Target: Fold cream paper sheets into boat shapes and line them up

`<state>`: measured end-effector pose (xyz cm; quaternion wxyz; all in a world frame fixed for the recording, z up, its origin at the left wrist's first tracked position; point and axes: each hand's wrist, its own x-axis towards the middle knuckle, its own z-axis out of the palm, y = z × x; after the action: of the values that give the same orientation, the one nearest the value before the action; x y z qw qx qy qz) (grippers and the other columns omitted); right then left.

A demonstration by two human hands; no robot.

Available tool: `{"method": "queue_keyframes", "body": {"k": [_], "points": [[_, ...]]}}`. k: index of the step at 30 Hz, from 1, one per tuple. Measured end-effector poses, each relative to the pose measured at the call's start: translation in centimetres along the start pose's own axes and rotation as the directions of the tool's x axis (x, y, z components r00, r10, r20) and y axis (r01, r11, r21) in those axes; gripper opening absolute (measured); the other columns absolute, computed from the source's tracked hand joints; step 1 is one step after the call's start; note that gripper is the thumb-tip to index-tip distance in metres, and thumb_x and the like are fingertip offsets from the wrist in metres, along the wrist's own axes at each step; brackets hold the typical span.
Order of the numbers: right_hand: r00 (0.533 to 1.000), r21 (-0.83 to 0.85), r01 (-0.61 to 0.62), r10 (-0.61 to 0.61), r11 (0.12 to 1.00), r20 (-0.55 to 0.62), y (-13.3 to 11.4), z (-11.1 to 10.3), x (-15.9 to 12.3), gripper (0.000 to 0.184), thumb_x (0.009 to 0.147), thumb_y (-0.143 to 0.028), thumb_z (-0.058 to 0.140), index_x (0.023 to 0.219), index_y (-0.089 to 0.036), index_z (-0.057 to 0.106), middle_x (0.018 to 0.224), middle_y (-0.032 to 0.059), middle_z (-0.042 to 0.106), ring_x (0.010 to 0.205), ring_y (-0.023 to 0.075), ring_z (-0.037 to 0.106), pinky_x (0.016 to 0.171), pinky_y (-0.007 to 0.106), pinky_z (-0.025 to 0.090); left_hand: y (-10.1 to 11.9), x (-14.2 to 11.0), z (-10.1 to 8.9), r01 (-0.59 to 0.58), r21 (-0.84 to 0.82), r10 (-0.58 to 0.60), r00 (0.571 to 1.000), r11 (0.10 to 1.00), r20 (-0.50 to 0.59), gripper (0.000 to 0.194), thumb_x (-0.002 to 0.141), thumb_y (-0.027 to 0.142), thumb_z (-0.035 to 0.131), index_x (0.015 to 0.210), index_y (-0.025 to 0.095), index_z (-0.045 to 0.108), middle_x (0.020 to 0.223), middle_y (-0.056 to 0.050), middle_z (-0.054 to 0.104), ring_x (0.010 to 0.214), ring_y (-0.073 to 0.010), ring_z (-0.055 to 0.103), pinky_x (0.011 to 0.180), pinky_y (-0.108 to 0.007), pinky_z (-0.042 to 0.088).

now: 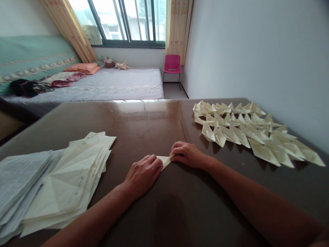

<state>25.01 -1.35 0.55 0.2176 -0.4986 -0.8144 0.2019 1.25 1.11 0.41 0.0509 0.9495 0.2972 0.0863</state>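
Observation:
A small folded piece of cream paper lies on the dark brown table between both hands. My left hand rests palm down over its left part, fingers curled and pressing it flat. My right hand pinches the paper's right tip with bent fingers. Most of the paper is hidden under the left hand.
A stack of creased cream sheets lies at the left, over grey printed sheets. Several finished folded paper shapes cover the table's right side by the white wall. Beyond the table are a bed and a pink chair.

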Motion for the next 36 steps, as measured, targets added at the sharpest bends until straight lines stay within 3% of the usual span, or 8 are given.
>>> {"method": "queue_keyframes", "body": {"k": [3, 6, 10, 13, 18, 23, 31, 36], "points": [[0.998, -0.089, -0.063, 0.064, 0.994, 0.012, -0.9, 0.0, 0.3, 0.022, 0.092, -0.035, 0.051, 0.091, -0.022, 0.069, 0.095, 0.0023, 0.064, 0.087, 0.0135, 0.058, 0.074, 0.024, 0.040, -0.3, 0.0, 0.0, 0.016, 0.016, -0.015, 0.997, 1.000, -0.075, 0.023, 0.095, 0.035, 0.040, 0.104, 0.024, 0.058, 0.097, -0.003, 0.060, 0.093, -0.0186, 0.053, 0.077, -0.030, 0.045], [0.991, -0.186, -0.131, 0.133, 0.974, 0.002, -1.8, 0.2, 0.5, 0.021, 0.092, -0.037, 0.051, 0.089, -0.021, 0.065, 0.091, 0.0024, 0.063, 0.083, 0.0140, 0.056, 0.069, 0.024, 0.037, -0.7, 0.1, 0.1, 0.044, 0.060, -0.034, 0.986, 0.997, -0.162, 0.036, 0.092, 0.040, 0.048, 0.123, 0.022, 0.051, 0.116, -0.007, 0.057, 0.107, -0.0236, 0.049, 0.087, -0.036, 0.045], [0.977, -0.183, -0.209, 0.199, 0.961, -0.071, -2.0, 0.8, 0.7, 0.014, 0.088, -0.034, 0.058, 0.091, -0.020, 0.058, 0.085, 0.0005, 0.061, 0.078, 0.0132, 0.053, 0.066, 0.024, 0.034, -0.9, 0.3, 0.2, 0.051, 0.049, -0.045, 0.993, 0.998, -0.108, 0.029, 0.091, 0.039, 0.048, 0.115, 0.024, 0.056, 0.117, -0.006, 0.057, 0.111, -0.0253, 0.048, 0.088, -0.040, 0.045], [0.964, -0.117, -0.248, 0.233, 0.962, -0.127, -1.5, 1.3, 0.5, 0.021, 0.083, -0.034, 0.064, 0.095, -0.021, 0.054, 0.088, -0.0009, 0.059, 0.072, 0.0112, 0.052, 0.062, 0.022, 0.033, -0.9, 0.5, 0.0, 0.078, -0.027, -0.080, 0.994, 0.997, -0.076, 0.026, 0.089, 0.041, 0.051, 0.105, 0.022, 0.057, 0.113, -0.006, 0.057, 0.107, -0.0246, 0.049, 0.087, -0.040, 0.044], [0.983, -0.074, -0.152, 0.143, 0.986, -0.114, -1.2, 1.5, 0.1, 0.008, 0.087, -0.030, 0.059, 0.090, -0.023, 0.062, 0.095, -0.0018, 0.059, 0.075, 0.0095, 0.055, 0.066, 0.021, 0.037, -0.9, 0.9, -0.2, 0.136, -0.195, -0.143, 0.989, 0.971, -0.022, 0.027, 0.079, 0.043, 0.066, 0.091, 0.021, 0.056, 0.106, -0.004, 0.057, 0.102, -0.0228, 0.049, 0.086, -0.037, 0.045], [0.994, -0.057, -0.072, 0.067, 0.996, -0.092, -1.2, 1.4, -0.1, 0.013, 0.090, -0.031, 0.055, 0.093, -0.026, 0.067, 0.099, -0.0006, 0.062, 0.084, 0.0111, 0.058, 0.074, 0.022, 0.040, -0.4, 0.9, -0.3, 0.163, -0.272, -0.157, 0.987, 0.948, 0.044, 0.021, 0.079, 0.037, 0.066, 0.083, 0.021, 0.053, 0.099, -0.001, 0.058, 0.096, -0.0189, 0.052, 0.084, -0.033, 0.043], [0.995, -0.064, -0.056, 0.050, 0.996, -0.089, -1.2, 1.4, -0.1, 0.016, 0.089, -0.035, 0.056, 0.094, -0.026, 0.068, 0.098, 0.0000, 0.064, 0.083, 0.0120, 0.059, 0.073, 0.022, 0.041, 1.1, 0.2, -2.0, 0.259, 0.006, -0.257, 0.956, 0.966, 0.140, 0.037, 0.078, 0.058, 0.058, 0.095, 0.025, 0.052, 0.098, -0.001, 0.058, 0.089, -0.0216, 0.058, 0.063, -0.029, 0.039], [0.997, -0.078, -0.030, 0.025, 0.997, -0.067, -1.4, 1.3, -0.1, 0.020, 0.085, -0.043, 0.060, 0.095, -0.027, 0.069, 0.094, 0.0003, 0.064, 0.084, 0.0134, 0.058, 0.071, 0.023, 0.040, 0.8, 0.6, -1.9, 0.307, -0.012, -0.297, 0.930, 0.952, 0.218, 0.043, 0.072, 0.061, 0.063, 0.092, 0.024, 0.052, 0.091, 0.001, 0.061, 0.079, -0.0198, 0.061, 0.062, -0.029, 0.035]]}}
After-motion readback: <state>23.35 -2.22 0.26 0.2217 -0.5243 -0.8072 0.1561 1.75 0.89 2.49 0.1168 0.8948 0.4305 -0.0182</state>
